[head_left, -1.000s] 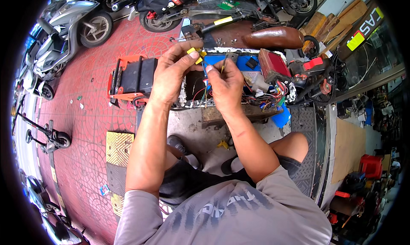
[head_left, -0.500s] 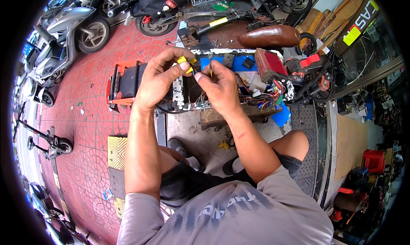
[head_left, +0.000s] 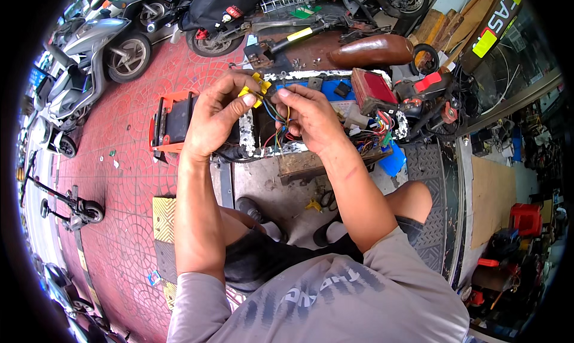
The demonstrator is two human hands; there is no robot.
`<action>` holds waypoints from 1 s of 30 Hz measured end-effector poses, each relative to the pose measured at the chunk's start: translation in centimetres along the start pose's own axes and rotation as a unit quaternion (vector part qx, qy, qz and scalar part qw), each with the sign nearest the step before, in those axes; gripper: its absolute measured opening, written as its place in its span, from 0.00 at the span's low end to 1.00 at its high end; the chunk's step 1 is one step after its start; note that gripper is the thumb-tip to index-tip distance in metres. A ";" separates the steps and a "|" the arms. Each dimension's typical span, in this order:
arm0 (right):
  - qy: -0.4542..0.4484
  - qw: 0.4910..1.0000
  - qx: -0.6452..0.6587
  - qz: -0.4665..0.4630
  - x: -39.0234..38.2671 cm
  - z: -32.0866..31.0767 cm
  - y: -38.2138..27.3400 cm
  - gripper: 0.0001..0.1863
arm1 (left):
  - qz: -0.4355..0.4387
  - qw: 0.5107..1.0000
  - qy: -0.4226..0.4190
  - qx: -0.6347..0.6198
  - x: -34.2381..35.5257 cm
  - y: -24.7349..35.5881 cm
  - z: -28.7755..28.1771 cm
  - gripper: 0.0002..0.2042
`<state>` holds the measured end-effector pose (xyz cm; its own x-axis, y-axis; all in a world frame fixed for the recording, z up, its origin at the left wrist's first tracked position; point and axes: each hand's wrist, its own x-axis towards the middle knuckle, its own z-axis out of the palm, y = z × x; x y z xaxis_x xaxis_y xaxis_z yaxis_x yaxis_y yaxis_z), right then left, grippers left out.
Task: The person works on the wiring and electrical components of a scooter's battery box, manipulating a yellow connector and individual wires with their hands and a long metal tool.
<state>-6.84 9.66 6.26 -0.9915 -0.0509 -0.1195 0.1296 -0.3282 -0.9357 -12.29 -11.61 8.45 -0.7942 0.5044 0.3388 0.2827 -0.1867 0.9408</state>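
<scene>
The left hand (head_left: pixel 214 117) is closed at the fingertips, gripping a small yellow piece (head_left: pixel 257 91) between thumb and fingers; the piece projects from the right side of that hand, its exact kind too small to tell. The right hand (head_left: pixel 312 115), just beside it, has its thumb and fingers drawn together on thin wires (head_left: pixel 288 114), blue and yellow among them, which hang in the gap between the two hands. Whether it also grips the dark part next to the yellow piece cannot be told. Below both hands lies an open housing with a white-flaked rim (head_left: pixel 246 132). A black case in an orange frame (head_left: pixel 177 119) stands left of the left hand. To the right of the right hand are a maroon block (head_left: pixel 375 91) and a tangled wire bundle (head_left: pixel 378 126); beyond it lies a brown saddle (head_left: pixel 372 51).
</scene>
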 end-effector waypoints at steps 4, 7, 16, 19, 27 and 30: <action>-0.035 0.994 0.099 0.018 -0.1 -0.2 -0.3 0.16 | -0.008 1.000 0.001 -0.012 0.0 -0.1 -0.3 0.09; -0.037 0.997 0.068 0.017 0.2 -0.7 -0.3 0.15 | -0.008 1.000 0.005 -0.019 -0.1 -0.1 -0.1 0.10; 0.003 0.997 0.066 -0.042 0.5 0.1 0.6 0.11 | -0.011 0.999 0.018 -0.033 0.3 0.1 0.7 0.15; 0.005 0.996 0.067 -0.049 0.5 0.1 0.7 0.11 | -0.011 0.998 0.022 -0.052 0.4 -0.3 0.8 0.17; 0.001 0.998 0.055 -0.029 0.0 0.4 0.1 0.11 | 0.009 0.995 0.022 -0.095 0.7 -0.7 1.1 0.21; 0.001 0.997 0.063 -0.035 0.1 0.1 0.3 0.11 | 0.002 0.994 0.019 -0.111 0.7 -0.7 1.3 0.21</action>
<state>-6.89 9.47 5.97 -0.9982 -0.0215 -0.0563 0.0600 -0.4471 -0.8925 -12.38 -10.04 8.02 -0.8147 0.4715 0.3375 0.1633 -0.3720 0.9138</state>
